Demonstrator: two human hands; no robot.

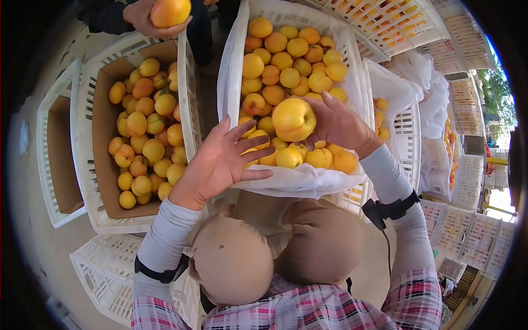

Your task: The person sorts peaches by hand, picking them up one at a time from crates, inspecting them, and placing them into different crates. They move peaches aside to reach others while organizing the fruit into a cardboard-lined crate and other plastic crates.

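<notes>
Over the crate of yellow-orange fruit (289,47), lined with white cloth (308,184), my right hand (338,124) holds a large yellow fruit (293,120), its fingers behind and beside it. My left hand (217,162) is spread at the crate's near left corner, back upward, with nothing in it and its fingertips over the nearest fruit. Left of it stands a white crate (85,137) with a cardboard lining, holding many yellow and orange fruits (136,124).
Another person's hand (151,22) holds an orange fruit (170,12) at the top left. An empty crate (52,165) stands far left, another crate (110,269) lower left. More crates of fruit (396,22) and stacked crates (467,176) line the right.
</notes>
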